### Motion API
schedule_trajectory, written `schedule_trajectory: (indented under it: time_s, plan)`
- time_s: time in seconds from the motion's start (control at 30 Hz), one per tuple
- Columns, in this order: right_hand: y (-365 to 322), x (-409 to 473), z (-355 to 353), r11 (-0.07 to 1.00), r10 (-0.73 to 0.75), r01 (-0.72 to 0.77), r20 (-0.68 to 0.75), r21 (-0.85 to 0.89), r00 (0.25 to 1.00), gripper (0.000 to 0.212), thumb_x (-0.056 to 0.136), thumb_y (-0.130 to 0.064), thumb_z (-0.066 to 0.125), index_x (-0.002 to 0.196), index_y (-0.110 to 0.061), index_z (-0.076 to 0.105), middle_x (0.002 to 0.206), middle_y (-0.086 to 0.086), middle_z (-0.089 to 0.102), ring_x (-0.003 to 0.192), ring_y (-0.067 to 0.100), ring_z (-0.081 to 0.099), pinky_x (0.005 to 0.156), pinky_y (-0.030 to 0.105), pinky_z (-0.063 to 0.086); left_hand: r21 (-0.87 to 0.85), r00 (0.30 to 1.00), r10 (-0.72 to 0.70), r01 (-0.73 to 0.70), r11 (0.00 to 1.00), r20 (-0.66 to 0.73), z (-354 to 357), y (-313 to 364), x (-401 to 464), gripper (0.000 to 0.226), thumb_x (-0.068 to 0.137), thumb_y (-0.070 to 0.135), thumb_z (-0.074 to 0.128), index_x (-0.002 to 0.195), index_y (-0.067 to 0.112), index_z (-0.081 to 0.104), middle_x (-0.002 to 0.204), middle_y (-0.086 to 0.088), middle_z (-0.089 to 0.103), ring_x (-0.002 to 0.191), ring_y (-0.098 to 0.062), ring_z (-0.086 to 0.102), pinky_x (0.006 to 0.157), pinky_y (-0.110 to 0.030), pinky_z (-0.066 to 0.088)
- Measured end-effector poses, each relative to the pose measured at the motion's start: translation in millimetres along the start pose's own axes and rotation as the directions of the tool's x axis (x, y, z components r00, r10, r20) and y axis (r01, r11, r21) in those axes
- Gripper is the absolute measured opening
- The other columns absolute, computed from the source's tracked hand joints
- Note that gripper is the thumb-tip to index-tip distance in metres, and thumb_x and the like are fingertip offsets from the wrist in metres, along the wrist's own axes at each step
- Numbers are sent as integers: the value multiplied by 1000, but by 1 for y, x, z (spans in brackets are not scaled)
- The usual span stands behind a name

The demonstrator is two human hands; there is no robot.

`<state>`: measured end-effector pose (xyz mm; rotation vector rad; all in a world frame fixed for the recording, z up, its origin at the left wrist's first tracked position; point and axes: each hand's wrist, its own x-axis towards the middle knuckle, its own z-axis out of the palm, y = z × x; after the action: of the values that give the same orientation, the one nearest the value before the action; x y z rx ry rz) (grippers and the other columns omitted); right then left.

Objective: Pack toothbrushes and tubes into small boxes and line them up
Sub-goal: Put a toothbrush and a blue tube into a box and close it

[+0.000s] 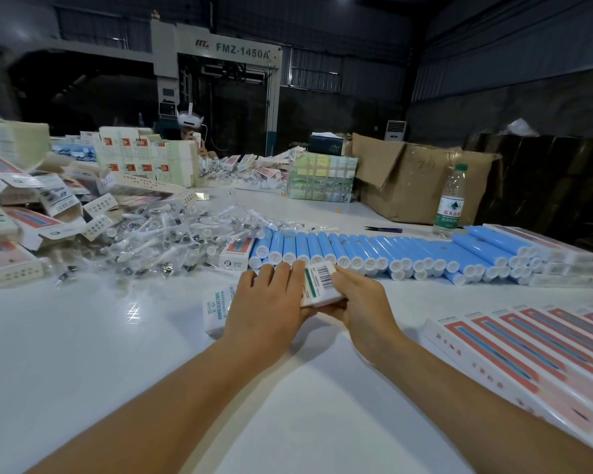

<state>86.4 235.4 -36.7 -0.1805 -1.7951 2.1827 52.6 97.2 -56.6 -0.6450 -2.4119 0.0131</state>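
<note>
Both hands, left hand [267, 302] and right hand [360, 302], pinch 1 small white barcoded cardboard box [322, 283], with the row of blue white-capped tubes [374, 251] at 12 o'clock.

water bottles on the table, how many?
1: a clear water bottle with a green label stands upright at the far right of the table, behind the blue tubes. Others may be hidden behind boxes.
</note>
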Motion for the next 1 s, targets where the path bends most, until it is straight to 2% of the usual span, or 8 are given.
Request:
schedule_trajectory:
  time_s: [0.13,0.27,0.37,0.47,0.6,0.7,0.8,1.0]
  plan:
    - [-2,0,-3,997,-62,61,-24,-38,998,22,98,-10,46,103,-12,68,91,7,73,82,19,72,59,28,57,-28,999,-2,1,1000,-40,-2,0,-1,74,93,62,29,148,16,12,140,0,36,122,-21,37,97,-34,29]
    - [-1,-2,-2,994,-89,90,19,-57,996,25,99,-24,48,96,-10,69,89,9,74,84,22,72,61,28,57,-31,998,-12,10,999,-62,-2,-1,-1,73,93,63,25,148,16,14,141,-1,36,123,-21,37,98,-35,29]
    - [1,-2,-1,985,-120,123,33,-124,992,22,98,-16,48,95,-12,70,84,3,74,81,19,71,59,26,57,-25,999,-1,-1,1000,-51,-1,-1,-1,74,93,63,23,148,15,13,142,-2,36,124,-22,37,99,-35,29]
    - [1,-3,-1,992,-90,91,15,-92,996,29,99,-13,45,83,-17,69,76,-1,74,76,15,72,55,26,56,-24,999,-5,4,1000,-51,-1,-3,-1,74,93,63,25,148,16,14,141,-1,36,123,-22,37,98,-35,29]
    - [-2,-2,-2,1000,9,-9,2,-15,1000,27,97,-9,43,88,-9,68,81,7,75,77,22,73,58,31,58,-6,1000,-8,7,1000,-26,-4,-2,-3,75,92,63,28,148,14,15,138,-3,39,120,-23,39,95,-36,31]
    - [-2,-2,-1,996,83,-83,16,16,996,22,94,-6,46,100,-1,67,89,15,74,81,28,72,67,41,60,38,999,28,-27,999,-33,-9,-1,-6,74,88,60,35,138,7,41,118,-7,56,101,-24,54,82,-38,42]
    - [-3,-2,0,995,103,-103,13,10,995,21,93,-4,47,99,-1,67,90,18,73,83,30,72,78,49,58,92,989,73,-61,994,-130,-10,0,-9,69,79,57,60,121,3,60,96,-9,65,81,-25,60,66,-37,48]
    - [2,-2,1,993,-5,2,-27,-117,1000,29,97,-14,42,92,-12,70,81,7,74,75,19,72,58,29,57,141,988,88,-71,987,-123,-17,3,-8,69,70,57,72,116,5,65,90,-6,66,76,-22,62,63,-34,48]
